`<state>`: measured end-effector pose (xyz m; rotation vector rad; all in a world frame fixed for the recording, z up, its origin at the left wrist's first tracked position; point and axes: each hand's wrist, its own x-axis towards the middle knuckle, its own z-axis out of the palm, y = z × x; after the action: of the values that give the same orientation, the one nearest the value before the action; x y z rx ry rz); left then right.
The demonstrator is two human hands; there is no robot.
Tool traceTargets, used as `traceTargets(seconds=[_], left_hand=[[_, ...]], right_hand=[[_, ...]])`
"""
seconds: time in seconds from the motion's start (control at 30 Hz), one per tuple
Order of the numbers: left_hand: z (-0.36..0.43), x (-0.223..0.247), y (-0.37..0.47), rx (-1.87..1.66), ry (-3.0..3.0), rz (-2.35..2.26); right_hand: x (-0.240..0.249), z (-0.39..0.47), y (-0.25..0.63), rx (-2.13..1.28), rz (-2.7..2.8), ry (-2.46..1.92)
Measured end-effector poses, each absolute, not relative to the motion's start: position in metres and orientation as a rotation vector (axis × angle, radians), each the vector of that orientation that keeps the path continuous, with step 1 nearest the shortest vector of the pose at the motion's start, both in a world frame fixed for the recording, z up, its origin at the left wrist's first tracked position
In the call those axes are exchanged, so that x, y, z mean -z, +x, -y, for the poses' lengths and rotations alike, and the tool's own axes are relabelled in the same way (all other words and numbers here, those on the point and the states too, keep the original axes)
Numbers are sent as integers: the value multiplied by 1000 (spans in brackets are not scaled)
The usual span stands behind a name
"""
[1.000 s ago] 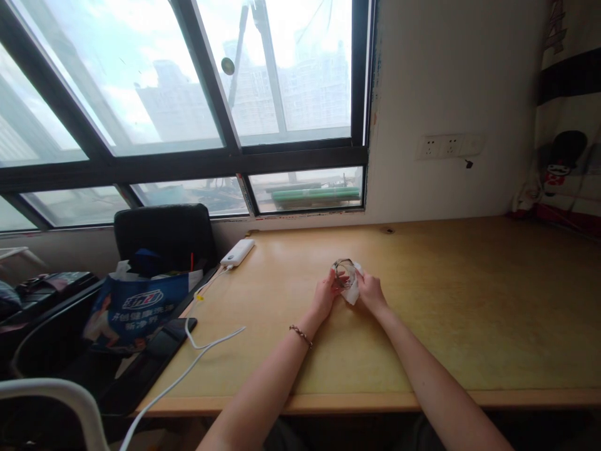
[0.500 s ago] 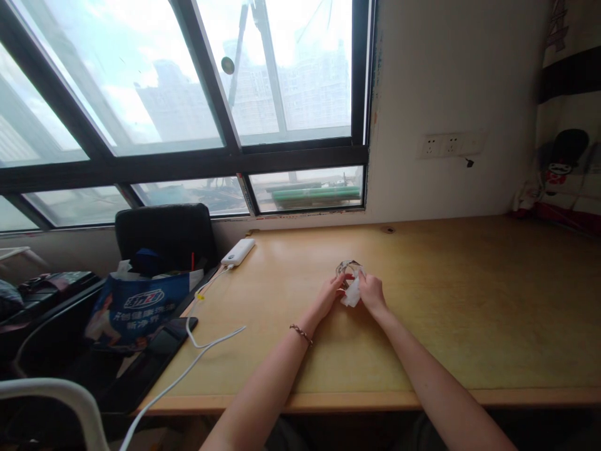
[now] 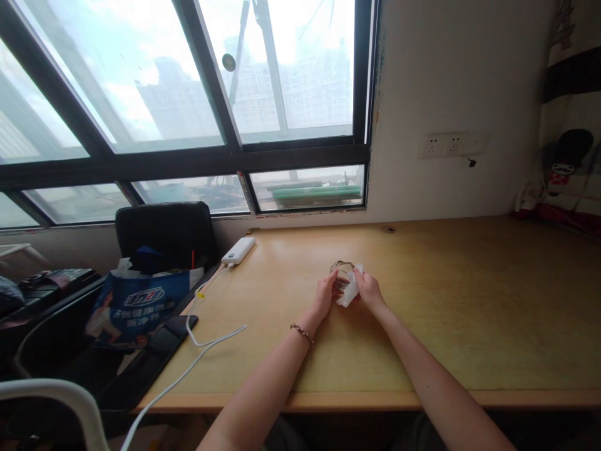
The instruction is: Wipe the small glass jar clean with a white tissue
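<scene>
My left hand [image 3: 323, 295] is closed on the near left side of a shiny, brownish-silver loop-shaped thing [image 3: 342, 264], whose exact kind I cannot make out. The loop is held over the tabletop and its lower part is hidden by fingers. A crumpled white tissue [image 3: 348, 292] hangs from my right hand [image 3: 370, 290], pinched between thumb and fingers. It lies against the right side of the loop. Both hands are close together above the middle of the wooden desk [image 3: 451, 313]. A braided bracelet [image 3: 302, 334] circles my left wrist.
A white power bank [image 3: 238, 250] with a white cable [image 3: 206, 344] lies along the desk's left edge. A dark flat device [image 3: 145, 360] overhangs that edge. Beyond it, a blue bag [image 3: 136, 307] rests on a black chair [image 3: 164, 235]. Wall sockets [image 3: 444, 145] are behind.
My left hand has shifted slightly left and turned the loop, which opens more to the left. The tissue has moved a little with my right hand.
</scene>
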<state>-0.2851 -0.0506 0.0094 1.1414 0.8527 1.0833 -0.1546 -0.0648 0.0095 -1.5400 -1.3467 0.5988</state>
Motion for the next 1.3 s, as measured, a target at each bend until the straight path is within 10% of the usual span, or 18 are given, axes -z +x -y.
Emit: traceTargets(seconds=[0.73, 1.0, 1.3], left_hand=[[59, -19, -282, -1079, 1356, -661], [53, -15, -287, -1019, 1313, -849], [57, -21, -288, -978, 1221, -875]], right_hand=[[2, 65, -159, -1108, 1259, -1516], [-16, 69, -147, -309, 1606, -1633], [-20, 71, -146, -293, 1614, -1550]])
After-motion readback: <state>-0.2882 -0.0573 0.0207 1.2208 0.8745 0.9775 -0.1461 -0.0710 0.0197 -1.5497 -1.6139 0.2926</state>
